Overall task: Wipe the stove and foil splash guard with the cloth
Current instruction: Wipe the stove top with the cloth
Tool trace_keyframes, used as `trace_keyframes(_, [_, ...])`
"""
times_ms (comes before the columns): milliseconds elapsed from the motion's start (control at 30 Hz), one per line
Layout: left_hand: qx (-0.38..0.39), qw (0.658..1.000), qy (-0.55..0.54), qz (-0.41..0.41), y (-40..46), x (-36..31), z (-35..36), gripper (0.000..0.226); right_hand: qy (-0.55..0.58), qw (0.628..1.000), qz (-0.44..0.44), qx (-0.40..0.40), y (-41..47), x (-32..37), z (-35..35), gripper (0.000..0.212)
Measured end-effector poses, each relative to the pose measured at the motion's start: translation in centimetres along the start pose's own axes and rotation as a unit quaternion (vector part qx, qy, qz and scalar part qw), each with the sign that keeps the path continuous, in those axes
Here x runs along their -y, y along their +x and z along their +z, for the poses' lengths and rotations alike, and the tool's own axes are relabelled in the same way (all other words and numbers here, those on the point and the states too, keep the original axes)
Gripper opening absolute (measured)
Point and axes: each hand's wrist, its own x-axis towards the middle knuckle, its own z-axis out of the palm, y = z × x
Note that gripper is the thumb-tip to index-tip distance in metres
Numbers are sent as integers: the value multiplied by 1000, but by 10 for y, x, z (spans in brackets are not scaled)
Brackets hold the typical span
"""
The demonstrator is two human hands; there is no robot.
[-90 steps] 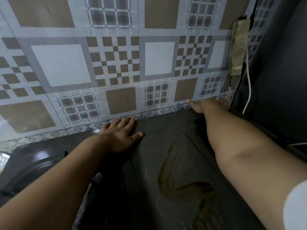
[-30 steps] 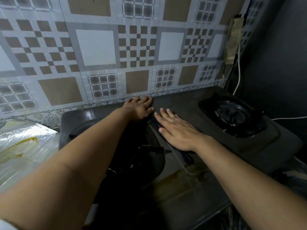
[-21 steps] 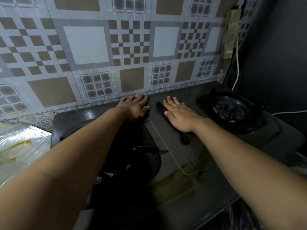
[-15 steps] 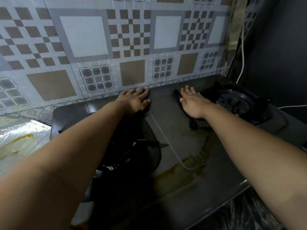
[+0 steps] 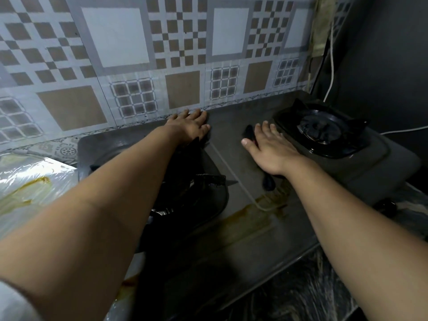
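The dark two-burner stove [image 5: 236, 242] runs along a patterned, shiny wall covering [image 5: 115, 40]. A brown smear [image 5: 252, 213] crosses the stove's middle panel. My right hand [image 5: 271, 149] presses flat on a dark cloth [image 5: 249, 133], whose ends show beyond my fingers and by my wrist, just left of the right burner. My left hand [image 5: 188, 128] rests flat with straight fingers on the stove's back edge, against the wall. Crinkled foil [image 5: 34, 179] with yellow stains lies left of the stove.
The right burner [image 5: 322, 130] has a black pan support with raised prongs. My left forearm partly hides the left burner [image 5: 192, 195]. A white cable [image 5: 331, 66] hangs in the back right corner. A dark marbled counter [image 5: 312, 288] lies in front of the stove.
My right hand has slid the cloth from the stove's middle rightwards to beside the right burner. My left hand has stayed at the back edge.
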Motion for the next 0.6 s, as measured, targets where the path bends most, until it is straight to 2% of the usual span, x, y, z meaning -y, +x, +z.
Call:
trace_keyframes(100, [-1,1000,1,1,-2,-1,-2,66,-5,999,-35,3,-8,23,5,81])
trace_keyframes(300, [5,1000,16,11,-2,0,-2,66,-2,990,-136,22,-29,56,13,64])
trace_keyframes(467, [2,1000,12,7,-1,0,-1,66,14,979,-197,47,-54,45,13,61])
trace_keyframes(600, [0,1000,14,7,-1,1,1,67,20,978,-204,47,-59,25,9,61])
